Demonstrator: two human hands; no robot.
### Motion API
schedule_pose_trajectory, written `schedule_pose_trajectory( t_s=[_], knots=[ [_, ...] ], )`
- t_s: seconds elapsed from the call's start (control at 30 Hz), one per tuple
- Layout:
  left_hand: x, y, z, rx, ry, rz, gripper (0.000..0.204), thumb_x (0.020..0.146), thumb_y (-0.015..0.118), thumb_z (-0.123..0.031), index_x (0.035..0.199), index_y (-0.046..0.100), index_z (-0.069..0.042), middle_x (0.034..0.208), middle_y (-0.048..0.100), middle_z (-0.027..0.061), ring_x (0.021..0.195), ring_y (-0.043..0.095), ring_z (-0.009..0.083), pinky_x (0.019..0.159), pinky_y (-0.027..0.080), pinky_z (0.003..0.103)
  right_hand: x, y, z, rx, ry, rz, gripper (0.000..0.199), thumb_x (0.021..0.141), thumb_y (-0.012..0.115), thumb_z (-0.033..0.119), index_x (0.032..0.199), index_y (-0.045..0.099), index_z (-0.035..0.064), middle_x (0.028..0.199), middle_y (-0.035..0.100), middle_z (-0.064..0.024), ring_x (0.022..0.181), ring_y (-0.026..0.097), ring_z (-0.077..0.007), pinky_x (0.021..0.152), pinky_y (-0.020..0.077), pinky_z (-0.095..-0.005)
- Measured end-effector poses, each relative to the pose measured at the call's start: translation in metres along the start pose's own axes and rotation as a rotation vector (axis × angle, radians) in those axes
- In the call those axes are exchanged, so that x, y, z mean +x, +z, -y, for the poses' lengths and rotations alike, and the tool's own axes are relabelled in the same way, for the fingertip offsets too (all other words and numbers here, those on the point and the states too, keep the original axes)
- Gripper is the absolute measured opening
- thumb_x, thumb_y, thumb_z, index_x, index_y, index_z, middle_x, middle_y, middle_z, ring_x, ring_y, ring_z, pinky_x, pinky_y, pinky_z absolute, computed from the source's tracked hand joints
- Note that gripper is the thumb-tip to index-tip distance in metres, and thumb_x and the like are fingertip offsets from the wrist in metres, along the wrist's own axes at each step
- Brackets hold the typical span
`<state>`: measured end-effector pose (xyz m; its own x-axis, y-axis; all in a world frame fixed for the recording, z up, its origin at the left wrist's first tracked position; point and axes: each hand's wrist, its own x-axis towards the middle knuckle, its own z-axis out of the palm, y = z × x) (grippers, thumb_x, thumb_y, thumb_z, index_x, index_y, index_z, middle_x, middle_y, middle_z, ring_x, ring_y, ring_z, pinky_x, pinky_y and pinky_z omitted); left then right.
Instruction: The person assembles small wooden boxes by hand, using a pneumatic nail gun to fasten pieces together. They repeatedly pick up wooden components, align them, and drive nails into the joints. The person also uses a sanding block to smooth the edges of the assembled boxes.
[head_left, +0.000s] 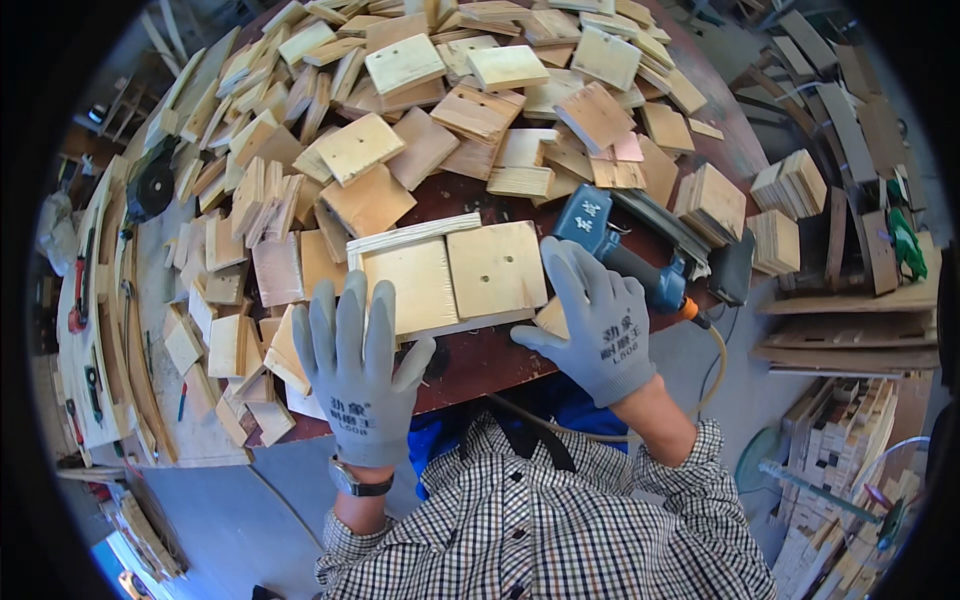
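Wooden frame [408,285], near the front edge of the dark red surface [735,152], lies between the left hand [358,358], fingers spread wide, and the right hand [600,330], parted around a small block [553,318], grip unclear, with heaped wooden pieces [405,65] beyond, a blue tool [585,218] rightward, and grey floor [290,520] and stacked timber [830,445] below.

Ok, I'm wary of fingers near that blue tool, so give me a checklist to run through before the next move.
1. Left hand and right hand gloved: ok, both gray.
2. Blue tool well clear of the right hand: not ok, it lies close by.
3. Hose joined to the tool: ok, at the orange fitting.
4. Tool switched off: cannot tell.
5. Small block gripped by the right hand: cannot tell.
6. Loose blocks well away from the drilled board: not ok, they crowd its far side.
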<state>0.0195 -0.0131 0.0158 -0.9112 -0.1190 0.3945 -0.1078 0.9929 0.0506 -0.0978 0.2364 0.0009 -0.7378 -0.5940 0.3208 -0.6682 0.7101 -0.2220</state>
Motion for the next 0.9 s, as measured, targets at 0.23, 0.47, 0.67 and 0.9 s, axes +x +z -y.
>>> schedule_pose_trajectory(
  t_s=[0.23,0.47,0.67,0.9],
  knots=[
    [-0.010,0.029,0.026,-0.412,-0.106,0.148,0.071,0.102,0.063,-0.050,0.152,0.053,-0.002,0.166,0.038,0.0284,0.146,0.048,0.0490,0.116,0.047,0.048,0.017,0.029,0.007,-0.137,-0.138,0.043,0.080,0.085,0.075,0.057,0.156,0.054,0.0267,0.124,0.061,-0.0109,0.084,0.060,-0.0234,0.074,0.0473,-0.0398],
    [-0.015,0.032,0.027,-0.467,-0.132,0.183,0.077,0.101,0.059,-0.054,0.153,0.050,0.002,0.165,0.040,0.0271,0.144,0.050,0.0478,0.116,0.048,0.047,0.023,0.015,0.013,-0.159,-0.069,0.218,0.076,0.089,0.074,0.056,0.154,0.058,0.0207,0.131,0.064,-0.0138,0.096,0.067,-0.0291,0.082,0.0525,-0.0432],
    [-0.011,0.031,0.028,-0.450,-0.114,0.163,0.075,0.102,0.062,-0.052,0.153,0.050,0.001,0.164,0.042,0.0268,0.143,0.052,0.0470,0.116,0.048,0.047,0.029,-0.016,0.011,-0.071,-0.108,0.186,0.080,0.086,0.077,0.055,0.154,0.055,0.0201,0.125,0.063,-0.0124,0.087,0.067,-0.0280,0.074,0.0517,-0.0420],
    [-0.012,0.032,0.025,-0.441,-0.045,0.021,0.066,0.092,0.080,-0.038,0.146,0.059,-0.005,0.159,0.049,0.0273,0.132,0.059,0.0474,0.107,0.053,0.047,-0.010,-0.053,-0.082,-0.075,0.198,-0.002,0.059,0.091,0.078,0.040,0.138,0.064,0.0058,0.121,0.069,-0.0143,0.105,0.065,-0.0360,0.093,0.0488,-0.0469]
  ],
)
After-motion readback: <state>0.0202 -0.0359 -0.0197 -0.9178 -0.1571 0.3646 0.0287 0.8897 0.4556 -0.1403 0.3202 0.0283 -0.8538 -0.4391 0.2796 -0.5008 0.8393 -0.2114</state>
